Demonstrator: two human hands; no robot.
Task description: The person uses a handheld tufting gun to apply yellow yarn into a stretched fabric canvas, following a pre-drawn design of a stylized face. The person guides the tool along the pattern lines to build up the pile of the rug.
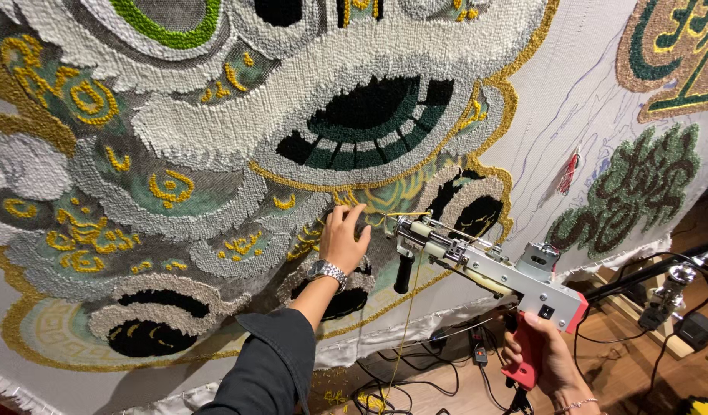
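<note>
The left hand (344, 234) lies flat on the big tufted cloth (215, 154), near its lower edge, fingers spread and holding nothing. Just right of it, the tufting gun (484, 265) seems to touch the cloth with its tip. The right hand (542, 353) is wrapped tight around its red handle.

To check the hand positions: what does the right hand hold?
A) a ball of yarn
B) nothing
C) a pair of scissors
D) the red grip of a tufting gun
D: the right hand grips the red handle of the tufting gun pointed at the cloth.
</note>
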